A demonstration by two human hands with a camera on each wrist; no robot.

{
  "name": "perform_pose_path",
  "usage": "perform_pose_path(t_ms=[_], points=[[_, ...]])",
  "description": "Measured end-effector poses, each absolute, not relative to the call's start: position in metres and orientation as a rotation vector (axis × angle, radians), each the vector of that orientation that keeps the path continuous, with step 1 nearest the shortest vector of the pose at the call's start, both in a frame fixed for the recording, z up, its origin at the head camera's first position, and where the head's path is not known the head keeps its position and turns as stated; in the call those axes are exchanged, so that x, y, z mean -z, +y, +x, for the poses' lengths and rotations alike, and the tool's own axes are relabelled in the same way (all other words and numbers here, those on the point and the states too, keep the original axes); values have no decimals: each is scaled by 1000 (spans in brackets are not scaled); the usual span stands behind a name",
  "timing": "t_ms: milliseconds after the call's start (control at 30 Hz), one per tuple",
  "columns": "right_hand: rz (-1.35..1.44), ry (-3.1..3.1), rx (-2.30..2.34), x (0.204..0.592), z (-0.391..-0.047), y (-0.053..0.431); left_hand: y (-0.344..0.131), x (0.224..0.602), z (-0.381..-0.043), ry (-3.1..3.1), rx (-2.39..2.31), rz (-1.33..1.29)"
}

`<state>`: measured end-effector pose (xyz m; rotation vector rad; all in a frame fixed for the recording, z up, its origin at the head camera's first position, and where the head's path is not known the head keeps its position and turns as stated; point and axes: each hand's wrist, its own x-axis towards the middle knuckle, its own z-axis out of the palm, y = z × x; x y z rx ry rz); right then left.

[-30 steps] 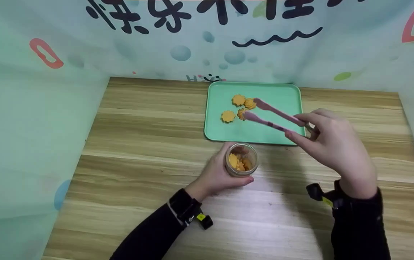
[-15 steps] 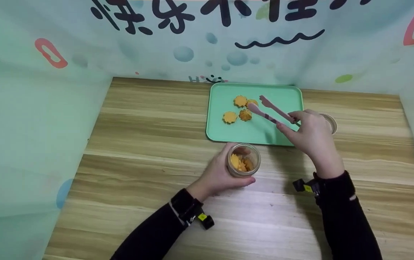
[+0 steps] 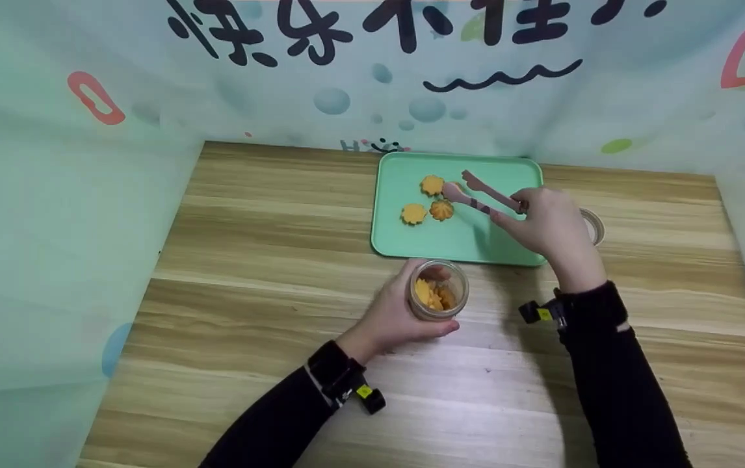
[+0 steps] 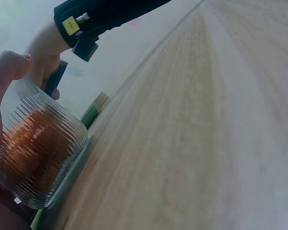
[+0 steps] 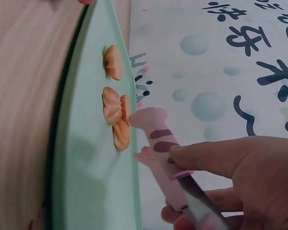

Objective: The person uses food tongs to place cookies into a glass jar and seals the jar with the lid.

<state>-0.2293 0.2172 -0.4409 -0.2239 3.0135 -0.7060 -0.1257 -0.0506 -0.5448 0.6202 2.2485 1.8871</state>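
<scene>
My left hand [image 3: 391, 320] grips a clear glass jar [image 3: 459, 285] with orange-yellow cookies inside. Its ribbed side shows in the left wrist view, the cookies heaped against it. In my right hand [image 3: 545, 221] is a pair of pink tongs [image 5: 158, 132] with cat-paw tips, thumb on one arm and fingers on the other. Their tips stand apart over the green tray [image 3: 398, 170], nothing between them. Several flower-shaped cookies lie there: one [image 3: 441, 210] is swirled, one [image 3: 413, 214] looks flat, and another is partly hidden by a tong tip.
A round lid-like ring [image 3: 593, 226] lies right of the tray, partly covered by my right hand. The wood-grain table [image 3: 268, 260] meets a printed backdrop [image 3: 268, 110] behind and at both sides.
My right hand has moved left and slightly away from me with the tongs, whose gap has narrowed. The round ring has come into sight. The left hand and jar stay nearly still.
</scene>
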Motion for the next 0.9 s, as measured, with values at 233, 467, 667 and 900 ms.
perform_pose_path(t_ms=[233,467,667,900], points=[[-172,2975,698,445,-238,212,-51,546,-126,2225,-1896,628],[-122,2965,702,448,-239,213,-50,545,-127,2240,-1880,614],[-126,2960,698,447,-240,210,-51,544,-125,2238,-1882,599],[-126,2989,662,448,-241,206,-50,544,-125,2238,-1879,593]])
